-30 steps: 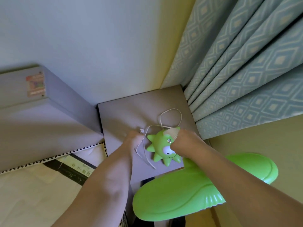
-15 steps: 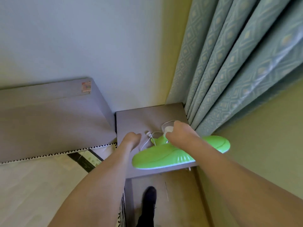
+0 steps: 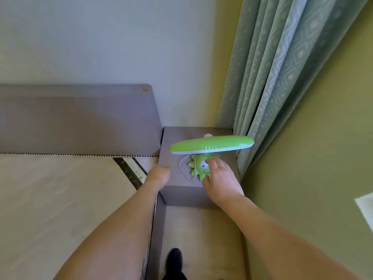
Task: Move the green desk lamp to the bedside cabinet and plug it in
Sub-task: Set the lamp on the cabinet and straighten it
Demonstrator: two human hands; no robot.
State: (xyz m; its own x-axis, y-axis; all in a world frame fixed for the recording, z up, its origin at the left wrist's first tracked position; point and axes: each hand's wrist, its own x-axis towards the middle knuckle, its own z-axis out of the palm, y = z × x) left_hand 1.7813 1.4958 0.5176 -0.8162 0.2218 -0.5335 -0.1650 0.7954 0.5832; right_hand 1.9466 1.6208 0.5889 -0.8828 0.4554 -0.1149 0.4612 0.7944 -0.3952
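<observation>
Head view: green desk lamp (image 3: 202, 165) stands on the bedside cabinet (image 3: 201, 131); right hand (image 3: 220, 178) fingers (image 3: 211, 163) loosely spread on its base, left hand (image 3: 158, 174) fisted at nine o'clock, white cord (image 3: 182, 168) between.

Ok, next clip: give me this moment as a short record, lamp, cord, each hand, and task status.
lamp: green desk lamp standing on the bedside cabinet
cord: white cord loose on the cabinet top, plug not visible
right hand: right hand resting on the lamp base
left hand: left hand closed at the cabinet's front left edge
status: lamp placed; not shown plugged in
</observation>
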